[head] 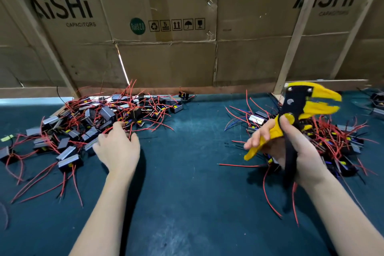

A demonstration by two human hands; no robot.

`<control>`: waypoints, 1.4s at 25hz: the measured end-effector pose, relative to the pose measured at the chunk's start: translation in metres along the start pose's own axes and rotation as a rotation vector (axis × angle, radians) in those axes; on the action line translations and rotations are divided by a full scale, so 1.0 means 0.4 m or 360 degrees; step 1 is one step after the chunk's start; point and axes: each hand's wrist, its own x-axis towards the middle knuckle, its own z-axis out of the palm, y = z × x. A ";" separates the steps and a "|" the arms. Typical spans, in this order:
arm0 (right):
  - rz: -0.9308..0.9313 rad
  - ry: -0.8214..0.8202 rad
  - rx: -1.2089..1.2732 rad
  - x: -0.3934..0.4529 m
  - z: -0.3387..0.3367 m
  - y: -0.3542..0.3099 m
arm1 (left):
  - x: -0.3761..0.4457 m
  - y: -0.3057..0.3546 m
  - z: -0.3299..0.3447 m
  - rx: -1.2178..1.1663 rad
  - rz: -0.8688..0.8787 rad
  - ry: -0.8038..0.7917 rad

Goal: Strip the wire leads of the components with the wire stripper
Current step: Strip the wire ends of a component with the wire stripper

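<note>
Behind R hand (pixel 291 147) w/ fingers round wire stripper (pixel 299 114), component pile (pixel 336 143) half-hidden; L hand (pixel 119 147) fingers loose.

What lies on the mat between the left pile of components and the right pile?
In the head view, mostly bare green mat separates the left pile from the right pile; only stray wire ends intrude.

**What I can't make out**

My left hand (pixel 117 147) covers its own fingertips among the red leads, so I can't tell whether they pinch one. The wire stripper (pixel 299 110) head is motion-blurred. Components (pixel 378 100) at the right edge are cut off. My right hand (pixel 291 147) hides part of the right pile (pixel 336 141).
</note>
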 end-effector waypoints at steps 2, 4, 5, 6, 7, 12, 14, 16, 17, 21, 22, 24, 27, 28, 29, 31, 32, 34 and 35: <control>0.0293 -0.0100 0.0020 -0.001 -0.009 -0.002 | 0.002 -0.008 0.002 0.0065 0.0014 0.0006; 0.0400 -0.0043 -0.0191 -0.003 -0.020 0.006 | 0.001 -0.001 0.002 0.0051 0.0102 0.0063; 0.0402 0.0034 -0.0330 -0.002 -0.022 0.011 | -0.004 0.007 0.002 -0.0001 0.0169 0.0090; 0.0383 0.0130 -0.0458 0.001 -0.020 0.015 | -0.011 0.016 0.003 -0.0061 0.0235 0.0107; 0.0357 0.0232 -0.0546 0.005 -0.019 0.018 | -0.019 0.027 0.005 -0.0107 0.0300 0.0108; 0.0180 0.0901 -0.0455 0.024 -0.049 0.036 | -0.025 0.050 0.010 -0.0388 0.0442 -0.0008; 0.0130 0.0979 -0.0477 0.021 -0.062 0.042 | 0.000 0.028 0.003 -0.0602 0.0278 -0.0026; 0.0111 0.0898 -0.0508 0.016 -0.060 0.047 | 0.026 -0.008 0.001 -0.0370 0.0158 -0.0067; 0.0117 0.0829 -0.0520 0.014 -0.053 0.048 | 0.033 -0.024 0.002 -0.0156 0.0150 -0.0135; 0.0192 0.0624 -0.0528 0.009 -0.022 0.049 | 0.031 -0.044 0.000 0.0368 0.0237 -0.0250; 0.0186 0.0591 -0.0491 0.007 -0.017 0.046 | 0.032 -0.042 -0.001 0.0398 0.0262 -0.0203; 0.0196 0.0508 -0.0411 0.005 -0.007 0.041 | 0.034 -0.034 -0.004 0.0389 0.0278 -0.0129; 0.0269 0.0328 -0.0247 0.000 0.009 0.040 | 0.030 -0.023 -0.011 0.0461 0.0299 -0.0139; 0.0305 0.0251 -0.0238 -0.003 0.015 0.041 | 0.026 -0.018 -0.014 0.0453 0.0298 -0.0157; 0.0334 0.0172 -0.0283 -0.005 0.019 0.043 | 0.023 -0.011 -0.018 0.0376 0.0294 -0.0159; 0.0340 0.0045 -0.0424 -0.010 0.027 0.043 | 0.013 0.009 -0.028 0.0023 0.0294 -0.0094; 0.0326 0.0010 -0.0462 -0.013 0.030 0.042 | 0.007 0.021 -0.035 -0.0202 0.0308 -0.0023; 0.0316 -0.0017 -0.0479 -0.016 0.031 0.039 | -0.007 0.042 -0.052 -0.0578 0.0437 0.0300; 0.0321 -0.0016 -0.0475 -0.016 0.029 0.039 | -0.016 0.051 -0.062 -0.0700 0.0530 0.0529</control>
